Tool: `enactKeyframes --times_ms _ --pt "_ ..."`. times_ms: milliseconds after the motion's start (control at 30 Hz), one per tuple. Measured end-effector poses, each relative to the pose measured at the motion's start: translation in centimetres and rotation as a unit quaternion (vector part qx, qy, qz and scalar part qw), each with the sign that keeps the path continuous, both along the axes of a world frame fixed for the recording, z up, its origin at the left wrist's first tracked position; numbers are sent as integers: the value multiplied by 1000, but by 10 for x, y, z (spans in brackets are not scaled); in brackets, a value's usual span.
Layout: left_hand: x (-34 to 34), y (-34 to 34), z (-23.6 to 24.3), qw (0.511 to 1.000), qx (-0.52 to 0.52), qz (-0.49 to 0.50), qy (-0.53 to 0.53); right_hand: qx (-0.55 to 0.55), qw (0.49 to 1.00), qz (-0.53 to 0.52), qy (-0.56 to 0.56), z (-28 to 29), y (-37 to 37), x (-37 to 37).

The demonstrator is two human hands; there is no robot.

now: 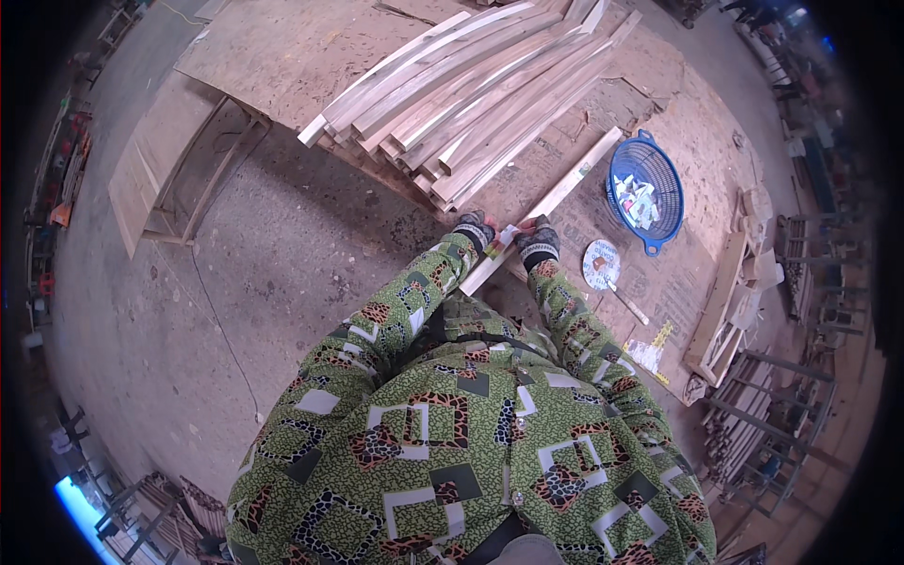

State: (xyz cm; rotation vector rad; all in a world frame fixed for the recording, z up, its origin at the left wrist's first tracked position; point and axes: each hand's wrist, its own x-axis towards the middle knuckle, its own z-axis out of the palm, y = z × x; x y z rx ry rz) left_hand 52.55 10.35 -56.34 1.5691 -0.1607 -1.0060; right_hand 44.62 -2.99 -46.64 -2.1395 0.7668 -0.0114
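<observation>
A pale wooden strip (574, 177) lies slantwise on the bench, its near end reaching past the edge toward my body. My left hand (475, 229), in a patterned grey glove with bare fingertips, is closed at the left side of a small coloured strip (500, 243), white, red and yellowish, that lies along the wood. My right hand (538, 238), gloved alike, bends over the wooden strip; its fingers close at the upper end of the coloured strip. Both hands' fingertips are partly hidden.
Many long, curved wooden slats (461, 89) are stacked at the far left of the bench (697, 141). On the right are a blue plastic basket (618, 202) of paper scraps, a round white disc (600, 265) and a small stick (629, 306). A wooden frame (720, 320) stands farther right.
</observation>
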Motion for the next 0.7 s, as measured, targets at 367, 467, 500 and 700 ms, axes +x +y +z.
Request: enactKeyframes --times_ms 367,467,500,700 --pt "2 3 -14 1000 7 4 0 29 1000 -8 2 0 6 1" --pt "-10 -2 11 999 -10 35 -20 8 1000 -7 15 -7 -2 -3" --pt "-11 -1 22 999 -9 35 -20 -16 1000 5 22 -7 -3 -3" --pt "-27 16 56 944 212 -60 -245 -68 993 81 52 8 -8 -4"
